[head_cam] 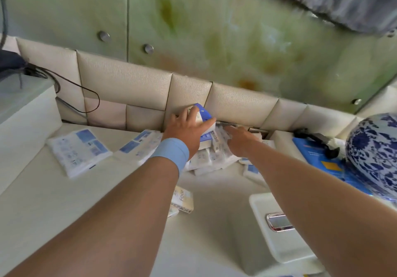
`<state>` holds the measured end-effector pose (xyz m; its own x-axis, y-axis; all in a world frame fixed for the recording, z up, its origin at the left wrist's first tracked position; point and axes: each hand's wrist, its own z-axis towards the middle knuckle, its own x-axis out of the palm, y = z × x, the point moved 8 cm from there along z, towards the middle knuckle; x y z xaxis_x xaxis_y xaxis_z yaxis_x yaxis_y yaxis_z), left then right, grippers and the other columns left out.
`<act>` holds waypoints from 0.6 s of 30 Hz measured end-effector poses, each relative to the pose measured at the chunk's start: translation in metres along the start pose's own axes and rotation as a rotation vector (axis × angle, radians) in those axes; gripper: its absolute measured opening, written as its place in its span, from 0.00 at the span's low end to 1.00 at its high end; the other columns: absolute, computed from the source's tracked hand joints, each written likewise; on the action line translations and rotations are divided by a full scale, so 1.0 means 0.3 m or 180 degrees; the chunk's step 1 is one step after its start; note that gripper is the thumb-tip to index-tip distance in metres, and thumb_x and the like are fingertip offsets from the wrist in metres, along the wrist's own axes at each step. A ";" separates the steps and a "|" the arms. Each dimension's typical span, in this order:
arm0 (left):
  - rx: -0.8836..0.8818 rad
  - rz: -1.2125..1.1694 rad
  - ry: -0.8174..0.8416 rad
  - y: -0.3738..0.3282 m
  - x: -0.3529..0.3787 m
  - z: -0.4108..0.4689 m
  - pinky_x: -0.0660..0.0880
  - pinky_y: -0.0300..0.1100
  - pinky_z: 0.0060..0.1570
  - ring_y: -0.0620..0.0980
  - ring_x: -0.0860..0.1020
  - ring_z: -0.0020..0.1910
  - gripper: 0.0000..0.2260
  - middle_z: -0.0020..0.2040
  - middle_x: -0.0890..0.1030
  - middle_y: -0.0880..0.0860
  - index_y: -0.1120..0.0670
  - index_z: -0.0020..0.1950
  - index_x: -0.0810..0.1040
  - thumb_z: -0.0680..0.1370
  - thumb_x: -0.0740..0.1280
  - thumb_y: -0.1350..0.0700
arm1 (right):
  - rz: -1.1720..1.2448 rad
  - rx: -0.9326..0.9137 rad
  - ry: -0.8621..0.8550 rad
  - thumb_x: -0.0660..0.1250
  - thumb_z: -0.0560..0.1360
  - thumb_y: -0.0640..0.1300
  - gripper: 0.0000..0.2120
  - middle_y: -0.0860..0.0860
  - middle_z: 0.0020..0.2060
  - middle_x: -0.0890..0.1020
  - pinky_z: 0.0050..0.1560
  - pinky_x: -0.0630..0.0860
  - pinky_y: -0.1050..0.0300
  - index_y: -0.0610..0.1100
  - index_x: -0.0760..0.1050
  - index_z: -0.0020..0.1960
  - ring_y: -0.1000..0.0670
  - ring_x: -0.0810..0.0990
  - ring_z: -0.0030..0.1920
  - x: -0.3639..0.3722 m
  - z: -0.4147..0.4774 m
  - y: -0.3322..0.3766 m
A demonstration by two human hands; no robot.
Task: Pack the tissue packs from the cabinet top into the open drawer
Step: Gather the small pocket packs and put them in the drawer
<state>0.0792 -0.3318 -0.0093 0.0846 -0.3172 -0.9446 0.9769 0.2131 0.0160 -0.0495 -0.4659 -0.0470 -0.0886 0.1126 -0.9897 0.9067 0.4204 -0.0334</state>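
Loose tissue packs [79, 152] lie flat on the cabinet top [43, 201] at left. At centre, the left hand [189, 130] curls its fingers round a blue-and-white pack [205, 115], raised above the heap [206, 158]. The right hand [240, 140] lies on the heap, its fingers too blurred to judge. This looks like the gathering step. Next, the packs need carrying to the drawer, which is not clearly shown.
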 end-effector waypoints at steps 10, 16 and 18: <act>-0.0309 -0.0644 0.0321 0.022 0.057 -0.009 0.66 0.52 0.60 0.59 0.63 0.66 0.36 0.71 0.58 0.54 0.35 0.75 0.54 0.73 0.61 0.62 | 0.0403 -0.0818 -0.1813 0.59 0.72 0.33 0.20 0.43 0.56 0.74 0.48 0.72 0.49 0.44 0.76 0.61 0.40 0.73 0.55 -0.136 -0.167 0.113; -0.0275 -0.0733 0.0492 0.045 0.056 -0.055 0.68 0.52 0.59 0.59 0.62 0.69 0.36 0.73 0.56 0.54 0.38 0.76 0.51 0.75 0.64 0.60 | 0.0337 -0.0743 -0.0950 0.65 0.74 0.53 0.27 0.47 0.64 0.69 0.60 0.72 0.48 0.47 0.66 0.71 0.44 0.66 0.66 0.002 -0.209 0.178; -0.0241 -0.0705 0.0549 0.067 0.056 -0.078 0.68 0.52 0.59 0.59 0.63 0.68 0.35 0.73 0.56 0.54 0.39 0.76 0.50 0.76 0.64 0.60 | 0.0434 -0.0629 -0.1040 0.62 0.78 0.48 0.21 0.46 0.64 0.72 0.57 0.72 0.49 0.46 0.68 0.70 0.44 0.67 0.65 -0.007 -0.201 0.186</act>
<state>0.0957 -0.3112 -0.0327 -0.1701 -0.2034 -0.9642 0.9499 0.2266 -0.2153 -0.0236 -0.3882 -0.0385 0.1916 -0.0995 -0.9764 0.8016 0.5900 0.0972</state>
